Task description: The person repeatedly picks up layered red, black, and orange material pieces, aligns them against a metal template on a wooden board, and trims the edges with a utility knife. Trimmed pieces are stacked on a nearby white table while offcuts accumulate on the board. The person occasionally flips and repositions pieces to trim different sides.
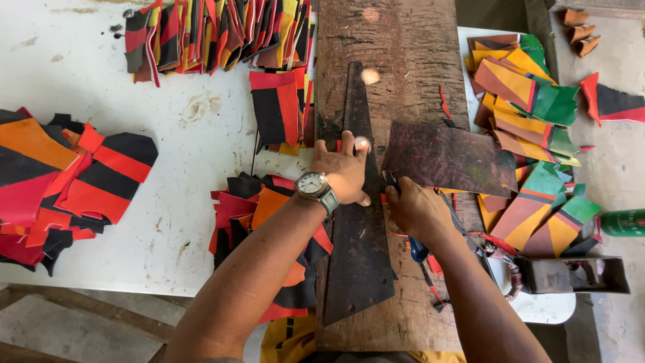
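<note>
Our left hand (pixel 342 169) is pressing flat and open on the saw blade (pixel 356 222); our right hand (pixel 415 210) is gripping a blue-handled tool (pixel 418 250), with piles of colourful pieces (pixel 531 101) crowding around.

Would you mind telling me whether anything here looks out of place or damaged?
Thin red offcuts lie scattered on the worn wooden board. The left hand presses a dark metal blade; the right hand works beside it. Otherwise the coloured pieces sit in piles.

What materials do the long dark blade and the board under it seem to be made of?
The blade looks like steel, dull and rust-brown, with small teeth on one edge. The board looks like bare wood: brown, rough, with visible grain and scratches.
</note>
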Demonstrator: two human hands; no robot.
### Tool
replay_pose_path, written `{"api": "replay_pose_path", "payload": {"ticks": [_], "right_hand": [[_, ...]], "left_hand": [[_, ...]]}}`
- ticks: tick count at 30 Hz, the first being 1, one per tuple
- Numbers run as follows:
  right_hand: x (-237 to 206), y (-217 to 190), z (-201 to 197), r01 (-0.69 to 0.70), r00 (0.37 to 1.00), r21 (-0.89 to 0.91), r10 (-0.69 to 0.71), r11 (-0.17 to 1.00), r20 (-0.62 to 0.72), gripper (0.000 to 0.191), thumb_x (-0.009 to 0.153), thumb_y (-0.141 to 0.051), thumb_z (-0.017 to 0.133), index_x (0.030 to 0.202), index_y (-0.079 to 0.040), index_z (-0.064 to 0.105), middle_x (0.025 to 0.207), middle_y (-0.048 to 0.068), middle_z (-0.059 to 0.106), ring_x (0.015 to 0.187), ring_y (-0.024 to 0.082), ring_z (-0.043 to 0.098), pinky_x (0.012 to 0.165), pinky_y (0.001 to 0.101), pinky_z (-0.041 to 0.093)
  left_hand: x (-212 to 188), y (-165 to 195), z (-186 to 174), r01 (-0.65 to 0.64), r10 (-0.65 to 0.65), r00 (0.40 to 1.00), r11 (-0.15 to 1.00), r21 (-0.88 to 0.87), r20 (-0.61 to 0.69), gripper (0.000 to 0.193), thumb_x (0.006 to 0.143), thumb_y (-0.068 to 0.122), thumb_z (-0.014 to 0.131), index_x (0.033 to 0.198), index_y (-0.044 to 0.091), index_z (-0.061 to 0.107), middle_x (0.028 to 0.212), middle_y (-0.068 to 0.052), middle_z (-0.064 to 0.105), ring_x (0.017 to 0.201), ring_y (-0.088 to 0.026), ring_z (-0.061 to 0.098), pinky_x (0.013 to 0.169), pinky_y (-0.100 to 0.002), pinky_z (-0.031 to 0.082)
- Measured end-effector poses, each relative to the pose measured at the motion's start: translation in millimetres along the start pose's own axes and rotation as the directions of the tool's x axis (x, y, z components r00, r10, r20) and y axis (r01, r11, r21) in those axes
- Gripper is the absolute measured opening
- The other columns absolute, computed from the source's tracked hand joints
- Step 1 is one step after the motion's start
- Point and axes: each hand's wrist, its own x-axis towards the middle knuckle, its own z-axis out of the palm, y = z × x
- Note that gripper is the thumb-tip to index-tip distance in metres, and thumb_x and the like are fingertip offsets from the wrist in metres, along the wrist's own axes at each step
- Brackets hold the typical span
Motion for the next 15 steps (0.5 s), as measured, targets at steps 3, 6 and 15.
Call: {"api": "replay_pose_path", "payload": {"ticks": [3,6,15], "right_hand": [[9,-11,-6,-0.004,1.000,-0.046,0.004,0.999,-0.002,0.044,0.103,-0.044,0.047,0.104,-0.004,0.063,0.095,0.027,0.071,0.096,0.048,0.066,0.086,0.0575,0.050],[13,-21,-13,-0.055,0.997,-0.097,0.060,0.994,0.057,0.042,0.103,-0.044,0.045,0.109,-0.006,0.064,0.097,0.025,0.072,0.098,0.045,0.068,0.088,0.0564,0.051],[16,-32,-9,-0.008,0.992,-0.244,0.039,0.970,0.121,0.042,0.105,-0.043,0.041,0.116,-0.007,0.059,0.101,0.024,0.071,0.101,0.045,0.068,0.087,0.0554,0.053]], "left_hand": [[-1,-1,1,-0.021,0.020,0.999,1.000,-0.022,-0.041,0.120,0.067,0.060,0.089,0.155,0.006,0.028,0.159,-0.025,0.022,0.118,-0.043,0.061,0.112,-0.054,0.022],[-2,-1,-1,-0.025,0.024,0.999,0.999,-0.034,-0.031,0.119,0.066,0.058,0.091,0.153,0.005,0.030,0.157,-0.024,0.025,0.117,-0.044,0.060,0.112,-0.053,0.024],[-3,-2,0,-0.014,0.013,1.000,0.997,-0.075,-0.019,0.115,0.069,0.056,0.091,0.153,0.007,0.030,0.160,-0.023,0.018,0.123,-0.052,0.050,0.113,-0.053,0.024]]}}
